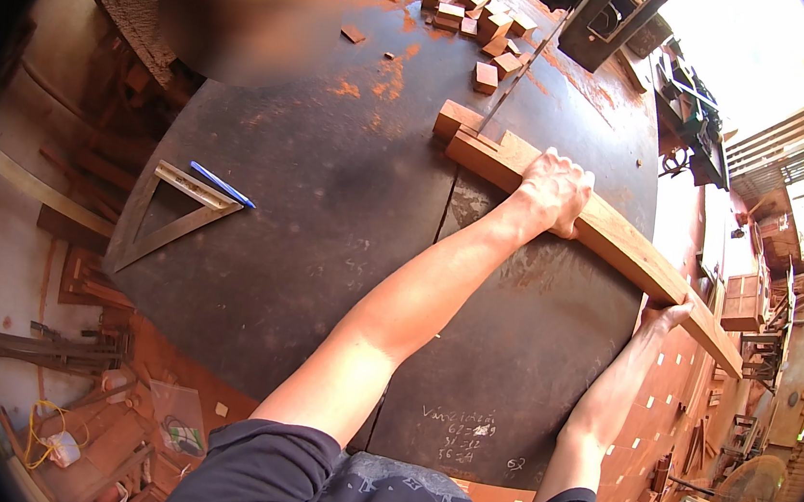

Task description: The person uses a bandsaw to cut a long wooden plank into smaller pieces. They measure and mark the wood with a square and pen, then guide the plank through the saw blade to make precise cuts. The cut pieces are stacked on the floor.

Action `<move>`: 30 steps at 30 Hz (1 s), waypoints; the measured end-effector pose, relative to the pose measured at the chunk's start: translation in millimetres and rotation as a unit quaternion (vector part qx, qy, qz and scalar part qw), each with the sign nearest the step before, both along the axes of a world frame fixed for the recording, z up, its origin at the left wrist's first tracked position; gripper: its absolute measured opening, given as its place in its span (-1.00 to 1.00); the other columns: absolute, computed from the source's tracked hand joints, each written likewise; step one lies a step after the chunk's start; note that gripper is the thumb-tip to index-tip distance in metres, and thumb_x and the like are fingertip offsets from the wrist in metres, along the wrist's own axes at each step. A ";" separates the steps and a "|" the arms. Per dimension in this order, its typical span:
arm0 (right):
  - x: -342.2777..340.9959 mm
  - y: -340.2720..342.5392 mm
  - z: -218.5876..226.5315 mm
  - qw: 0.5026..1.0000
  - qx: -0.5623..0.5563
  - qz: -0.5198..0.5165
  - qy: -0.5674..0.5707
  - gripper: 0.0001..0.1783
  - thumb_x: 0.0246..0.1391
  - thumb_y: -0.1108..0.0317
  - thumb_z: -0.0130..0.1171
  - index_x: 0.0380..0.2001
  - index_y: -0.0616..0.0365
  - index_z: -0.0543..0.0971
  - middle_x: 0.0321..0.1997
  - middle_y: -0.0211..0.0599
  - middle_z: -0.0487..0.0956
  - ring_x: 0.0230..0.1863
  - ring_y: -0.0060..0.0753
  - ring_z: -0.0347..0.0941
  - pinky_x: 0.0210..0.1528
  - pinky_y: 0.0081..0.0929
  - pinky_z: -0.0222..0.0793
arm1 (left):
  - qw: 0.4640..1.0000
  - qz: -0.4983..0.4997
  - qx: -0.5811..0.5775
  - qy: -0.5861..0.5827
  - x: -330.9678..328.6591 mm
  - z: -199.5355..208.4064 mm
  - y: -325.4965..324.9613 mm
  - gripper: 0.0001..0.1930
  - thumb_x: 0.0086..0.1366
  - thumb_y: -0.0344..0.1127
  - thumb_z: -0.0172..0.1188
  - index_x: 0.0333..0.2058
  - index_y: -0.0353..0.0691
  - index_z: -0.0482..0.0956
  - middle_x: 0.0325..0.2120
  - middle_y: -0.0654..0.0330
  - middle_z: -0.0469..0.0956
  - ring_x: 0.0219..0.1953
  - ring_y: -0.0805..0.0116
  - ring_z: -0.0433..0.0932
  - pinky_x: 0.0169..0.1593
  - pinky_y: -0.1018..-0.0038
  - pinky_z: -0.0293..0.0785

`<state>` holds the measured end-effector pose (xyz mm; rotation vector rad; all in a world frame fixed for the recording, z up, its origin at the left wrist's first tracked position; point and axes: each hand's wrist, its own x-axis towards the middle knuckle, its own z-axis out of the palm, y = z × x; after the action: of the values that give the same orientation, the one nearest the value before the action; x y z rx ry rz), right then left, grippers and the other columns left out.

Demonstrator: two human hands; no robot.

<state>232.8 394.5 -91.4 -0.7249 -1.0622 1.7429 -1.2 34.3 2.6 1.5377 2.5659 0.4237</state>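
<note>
A long, square wooden beam (621, 235) lies slantwise across the dark metal saw table (325, 244), its right end sticking out past the table's edge. My left hand (555, 193) is wrapped over the beam near its far left end. Farther down its length, at the table's right edge, my right hand (666, 318) grips the beam from the near side. The thin upright saw blade (511, 92) meets the notched far left end of the beam, a short way beyond my left hand. My right hand's fingers are partly hidden by the wood.
Several small wood blocks (485, 77) and orange sawdust lie beyond the blade. A set square (173, 219) and blue pen (223, 184) rest at the table's left. Above the blade hangs the saw's dark guide (603, 24). A fan (746, 497) stands at lower right.
</note>
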 end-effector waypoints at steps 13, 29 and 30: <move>-20.6 -54.0 18.4 0.994 -0.063 -0.086 -0.007 -0.24 0.30 -0.16 -0.13 0.32 0.20 0.49 0.35 -0.08 0.55 0.37 0.02 0.49 0.39 0.09 0.46 | 0.999 0.015 0.028 0.022 -2.7 -12.7 -5.4 -0.24 0.02 0.24 0.59 0.02 -0.20 0.61 -0.07 0.01 0.74 0.08 0.07 0.71 0.22 0.18 0.45; -10.8 -62.9 29.9 0.983 -0.096 -0.149 -0.040 -0.23 0.30 -0.20 -0.02 0.20 0.31 0.57 0.20 -0.02 0.62 0.20 -0.01 0.58 0.18 0.11 0.59 | 0.998 0.027 0.035 0.038 25.1 -12.5 -13.2 -0.22 0.02 0.23 0.60 0.05 -0.21 0.58 -0.02 0.04 0.69 0.12 0.10 0.66 0.23 0.19 0.43; -13.6 -62.6 24.7 0.985 -0.101 -0.135 -0.040 -0.24 0.29 -0.19 -0.01 0.19 0.32 0.57 0.18 -0.01 0.62 0.19 -0.01 0.59 0.18 0.10 0.58 | 0.998 0.045 0.015 0.039 33.4 -15.3 -19.2 -0.21 0.04 0.24 0.59 0.07 -0.21 0.56 -0.01 0.05 0.67 0.14 0.11 0.64 0.23 0.18 0.43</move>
<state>219.2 331.9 -66.6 -1.0247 -0.8043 1.6085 32.2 15.1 -12.7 1.4796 2.7090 0.4210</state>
